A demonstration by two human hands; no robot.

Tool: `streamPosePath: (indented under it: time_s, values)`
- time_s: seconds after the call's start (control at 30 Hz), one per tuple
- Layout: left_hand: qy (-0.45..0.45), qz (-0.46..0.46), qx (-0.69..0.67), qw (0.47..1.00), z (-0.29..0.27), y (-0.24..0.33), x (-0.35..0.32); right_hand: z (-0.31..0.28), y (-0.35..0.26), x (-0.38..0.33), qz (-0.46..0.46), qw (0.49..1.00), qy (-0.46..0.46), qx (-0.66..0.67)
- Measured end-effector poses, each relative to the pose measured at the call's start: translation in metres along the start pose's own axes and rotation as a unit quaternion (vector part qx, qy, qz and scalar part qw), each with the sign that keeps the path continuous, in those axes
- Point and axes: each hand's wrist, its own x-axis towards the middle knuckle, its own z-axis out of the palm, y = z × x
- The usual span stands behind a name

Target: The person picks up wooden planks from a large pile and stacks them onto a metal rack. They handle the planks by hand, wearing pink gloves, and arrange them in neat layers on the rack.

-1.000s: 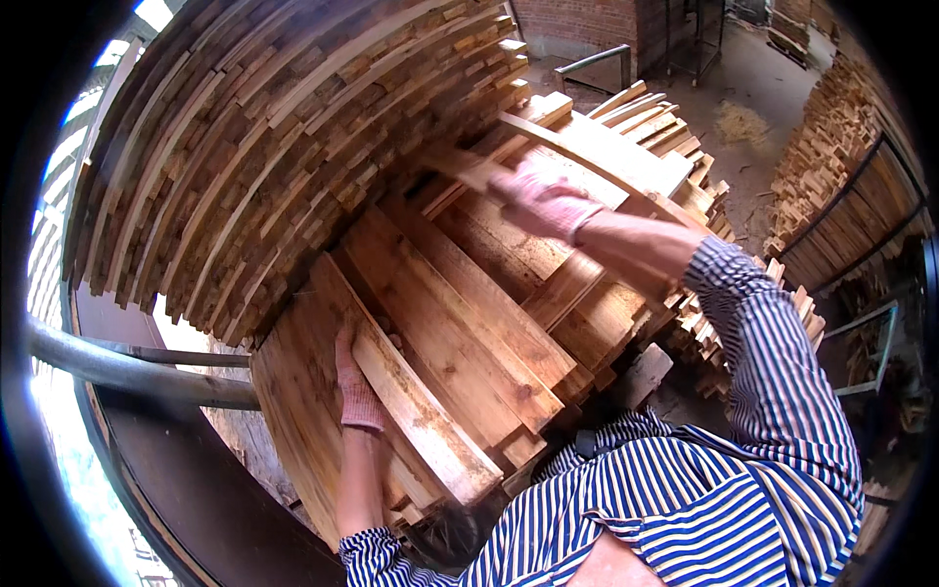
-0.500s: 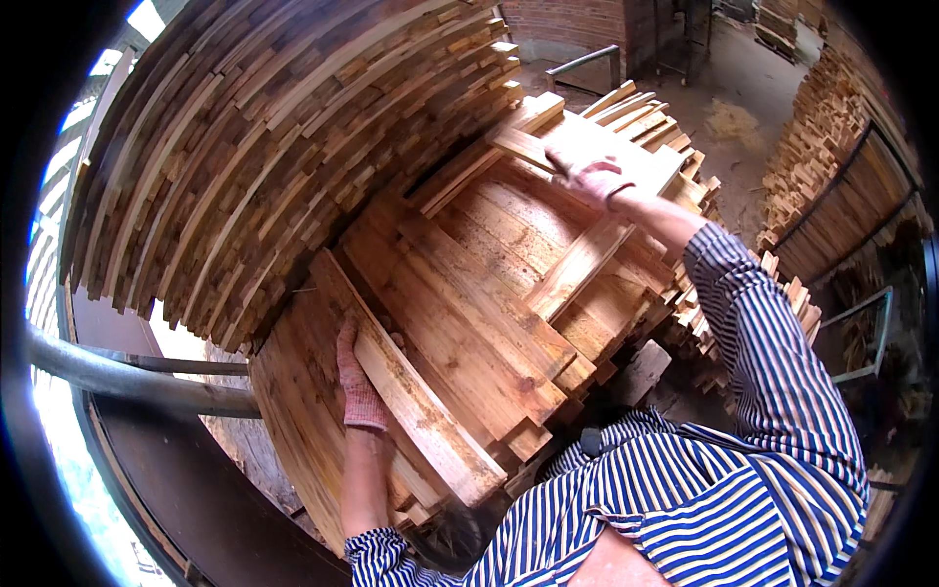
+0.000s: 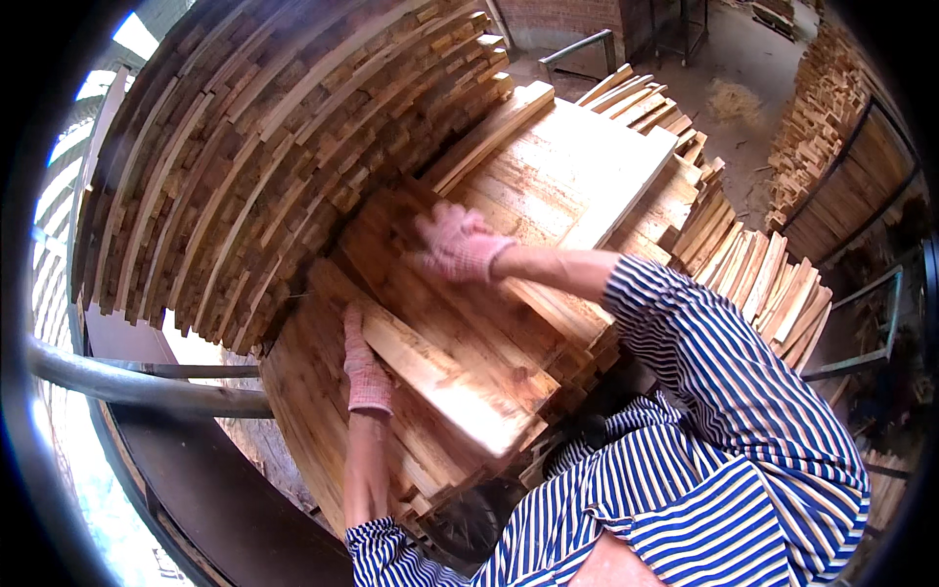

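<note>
My left hand [image 3: 366, 367], in a pink knitted glove, grips the left edge of a long pale wooden board [image 3: 445, 377]. That board lies tilted over the other boards on the stack, its broad face showing. My right hand [image 3: 465, 243], also gloved in pink, is over the middle of the stack. It is smeared by motion, but its fingers look apart and nothing shows in them. Under both hands are several flat brown boards [image 3: 391, 245] laid side by side. Beyond my right hand lie wide pale boards [image 3: 558, 157].
A tall wall of stacked wood strips [image 3: 264, 157] rises at the left and far side. More wood pieces [image 3: 753, 274] are piled at the right. A metal pipe [image 3: 147, 380] runs in from the left edge. A metal rail [image 3: 577, 51] stands at the back.
My right hand has come from the far boards toward the middle of the stack, leaving the wood there. The board at my left hand has tipped over to the right, showing more of its face.
</note>
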Motion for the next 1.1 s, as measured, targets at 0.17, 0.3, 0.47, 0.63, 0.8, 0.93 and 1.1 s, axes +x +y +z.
streamPosePath:
  time_s: [0.17,0.3,0.47,0.63,0.8,0.93,1.1]
  values:
    - [0.019,0.035,0.271,0.962,0.060,-0.002,-0.014,-0.019,-0.013,-0.065,-0.137,0.957,-0.046,0.252]
    - [0.030,0.044,0.057,0.997,0.059,-0.036,0.033,-0.036,0.011,-0.081,-0.021,0.980,-0.031,0.197]
    - [0.035,-0.020,0.025,0.999,0.091,-0.037,0.018,0.006,0.088,-0.021,0.001,0.995,0.039,0.087]
    - [0.067,-0.015,0.123,0.990,0.090,-0.029,0.014,0.009,0.082,0.005,-0.044,0.997,0.012,-0.063]
    - [-0.052,-0.066,-0.052,0.995,0.139,-0.009,-0.007,-0.021,0.058,-0.054,-0.138,0.970,0.044,0.194]
    - [-0.264,0.038,0.022,0.964,0.162,-0.008,-0.029,-0.045,0.077,-0.079,-0.098,0.957,0.007,0.274]
    - [-0.150,0.391,0.677,0.605,0.152,-0.032,0.052,-0.015,0.155,-0.047,-0.058,0.977,0.098,0.181]
